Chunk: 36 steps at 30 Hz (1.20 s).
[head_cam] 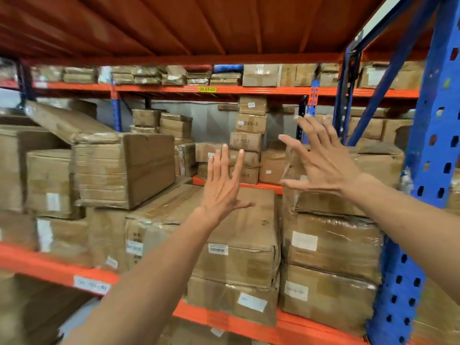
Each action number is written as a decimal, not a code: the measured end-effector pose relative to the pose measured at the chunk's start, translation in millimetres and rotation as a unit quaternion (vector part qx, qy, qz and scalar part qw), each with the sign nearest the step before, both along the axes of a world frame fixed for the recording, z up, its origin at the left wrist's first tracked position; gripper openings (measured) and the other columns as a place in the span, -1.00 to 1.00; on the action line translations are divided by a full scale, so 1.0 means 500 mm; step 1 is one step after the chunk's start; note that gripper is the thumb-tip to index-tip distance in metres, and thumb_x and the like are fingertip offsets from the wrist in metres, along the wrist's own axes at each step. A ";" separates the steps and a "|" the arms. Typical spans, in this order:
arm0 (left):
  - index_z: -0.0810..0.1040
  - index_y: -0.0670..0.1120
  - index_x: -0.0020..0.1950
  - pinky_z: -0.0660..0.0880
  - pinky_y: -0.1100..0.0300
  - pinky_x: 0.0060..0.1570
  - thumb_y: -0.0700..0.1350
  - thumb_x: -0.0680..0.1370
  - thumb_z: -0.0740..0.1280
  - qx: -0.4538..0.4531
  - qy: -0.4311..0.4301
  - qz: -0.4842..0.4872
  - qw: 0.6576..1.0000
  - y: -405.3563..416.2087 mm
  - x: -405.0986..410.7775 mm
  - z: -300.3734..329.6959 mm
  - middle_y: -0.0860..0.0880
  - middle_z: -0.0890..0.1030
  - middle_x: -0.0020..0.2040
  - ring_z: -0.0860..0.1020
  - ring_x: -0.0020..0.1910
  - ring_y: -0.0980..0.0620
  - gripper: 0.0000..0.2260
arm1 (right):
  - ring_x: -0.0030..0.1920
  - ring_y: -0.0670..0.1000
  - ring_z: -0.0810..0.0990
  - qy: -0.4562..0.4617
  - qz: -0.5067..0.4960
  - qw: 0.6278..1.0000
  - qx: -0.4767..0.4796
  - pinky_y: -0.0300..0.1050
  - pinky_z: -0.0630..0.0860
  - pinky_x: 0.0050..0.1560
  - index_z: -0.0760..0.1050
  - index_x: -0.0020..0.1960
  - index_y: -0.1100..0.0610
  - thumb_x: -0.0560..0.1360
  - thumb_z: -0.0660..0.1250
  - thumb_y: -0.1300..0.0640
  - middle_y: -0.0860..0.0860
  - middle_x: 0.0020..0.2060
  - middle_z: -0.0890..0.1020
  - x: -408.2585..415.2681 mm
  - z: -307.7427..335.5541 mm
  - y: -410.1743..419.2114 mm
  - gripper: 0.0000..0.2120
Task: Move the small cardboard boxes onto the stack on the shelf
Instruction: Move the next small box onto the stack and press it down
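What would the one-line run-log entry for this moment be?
left hand: open, empty | right hand: open, empty | small-box stack: upright, untouched | phase: reaching

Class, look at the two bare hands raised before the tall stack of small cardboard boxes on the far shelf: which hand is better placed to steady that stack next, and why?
Probably the left hand: it is open, empty, and its fingers overlap the lower boxes of the tall stack of small brown cardboard boxes. The right hand, also open and empty, sits off to the stack's right side.
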<state>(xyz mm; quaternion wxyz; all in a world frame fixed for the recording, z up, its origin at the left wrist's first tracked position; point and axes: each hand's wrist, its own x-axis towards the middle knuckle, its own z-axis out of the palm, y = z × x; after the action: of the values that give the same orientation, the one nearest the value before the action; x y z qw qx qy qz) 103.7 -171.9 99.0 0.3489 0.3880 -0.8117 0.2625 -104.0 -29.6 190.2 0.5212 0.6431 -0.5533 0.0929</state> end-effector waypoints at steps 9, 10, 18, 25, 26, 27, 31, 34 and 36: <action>-0.40 -0.16 0.53 -0.13 -0.33 0.47 0.45 0.25 0.43 0.182 0.223 0.166 0.943 -0.143 0.418 -0.032 -0.44 -0.19 0.52 -0.15 0.51 -0.43 0.31 | 0.54 0.29 0.06 0.033 0.088 0.994 0.060 0.29 -0.08 0.53 0.16 0.56 0.01 0.33 0.33 -0.43 0.28 0.53 0.15 0.370 0.011 -0.254 -0.05; -0.41 -0.15 0.53 -0.14 -0.32 0.47 0.46 0.24 0.43 0.204 0.259 0.173 0.928 -0.159 0.456 -0.037 -0.43 -0.19 0.52 -0.14 0.51 -0.42 0.33 | 0.55 0.28 0.03 0.039 0.090 0.993 0.069 0.28 -0.11 0.54 0.13 0.57 -0.01 0.33 0.35 -0.42 0.27 0.54 0.12 0.413 0.009 -0.279 -0.03; -0.53 -0.12 0.47 -0.18 -0.28 0.46 0.48 0.07 0.50 0.334 0.377 0.132 0.854 -0.271 0.599 -0.083 -0.37 -0.32 0.52 -0.24 0.53 -0.37 0.49 | 0.56 0.24 -0.31 0.148 0.029 0.981 0.118 0.31 -0.27 0.51 -0.31 0.58 -0.11 0.25 0.57 -0.25 0.20 0.58 -0.27 0.693 0.019 -0.453 0.28; -0.64 -0.07 0.41 -0.24 -0.26 0.47 0.45 0.02 0.54 0.390 0.421 0.039 0.818 -0.330 0.570 -0.096 -0.31 -0.44 0.50 -0.30 0.52 -0.33 0.55 | 0.51 0.19 -0.46 0.292 -0.061 0.940 0.168 0.33 -0.34 0.49 -0.49 0.52 -0.16 0.40 0.53 0.15 0.12 0.52 -0.47 0.834 0.041 -0.563 0.24; -0.64 -0.08 0.40 -0.24 -0.27 0.47 0.45 0.01 0.54 0.386 0.426 0.040 0.817 -0.337 0.564 -0.096 -0.31 -0.43 0.50 -0.30 0.52 -0.33 0.55 | 0.50 0.19 -0.47 0.312 -0.075 0.930 0.177 0.34 -0.37 0.47 -0.51 0.51 -0.16 0.36 0.56 0.16 0.12 0.52 -0.47 0.848 0.046 -0.574 0.30; -0.64 -0.09 0.40 -0.24 -0.27 0.48 0.45 0.01 0.54 0.381 0.431 0.046 0.817 -0.344 0.559 -0.097 -0.31 -0.41 0.51 -0.29 0.53 -0.32 0.56 | 0.50 0.18 -0.47 0.334 -0.090 0.920 0.187 0.33 -0.42 0.43 -0.53 0.50 -0.16 0.31 0.60 0.15 0.11 0.52 -0.47 0.861 0.051 -0.583 0.35; -0.59 -0.12 0.43 -0.26 -0.20 0.48 0.41 0.03 0.53 0.319 0.456 0.043 0.830 -0.364 0.548 -0.115 -0.39 -0.17 0.53 -0.18 0.54 -0.31 0.52 | 0.49 0.17 -0.49 0.399 -0.131 0.874 0.243 0.27 -0.44 0.43 -0.53 0.51 -0.13 0.16 0.67 -0.11 0.12 0.52 -0.47 0.907 0.066 -0.609 0.48; -0.56 -0.10 0.45 -0.16 -0.21 0.48 0.37 0.00 0.50 0.300 0.467 0.029 0.831 -0.371 0.552 -0.122 -0.40 -0.06 0.50 -0.08 0.51 -0.32 0.50 | 0.49 0.18 -0.50 0.432 -0.151 0.854 0.248 0.25 -0.42 0.47 -0.51 0.52 -0.09 0.12 0.65 -0.22 0.14 0.52 -0.46 0.926 0.066 -0.627 0.50; -0.55 -0.09 0.46 -0.10 -0.23 0.47 0.37 -0.01 0.49 0.303 0.461 0.025 0.834 -0.373 0.557 -0.121 -0.41 -0.05 0.50 -0.04 0.49 -0.35 0.49 | 0.50 0.17 -0.49 0.460 -0.154 0.842 0.237 0.22 -0.43 0.47 -0.50 0.53 -0.05 0.12 0.65 -0.21 0.15 0.53 -0.44 0.929 0.066 -0.636 0.50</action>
<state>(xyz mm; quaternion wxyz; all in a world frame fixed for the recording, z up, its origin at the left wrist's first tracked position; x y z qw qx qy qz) 382.1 -358.3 38.4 0.5407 0.5704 -0.5859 -0.1976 360.3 -347.4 223.3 0.5549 0.6222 -0.3475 -0.4292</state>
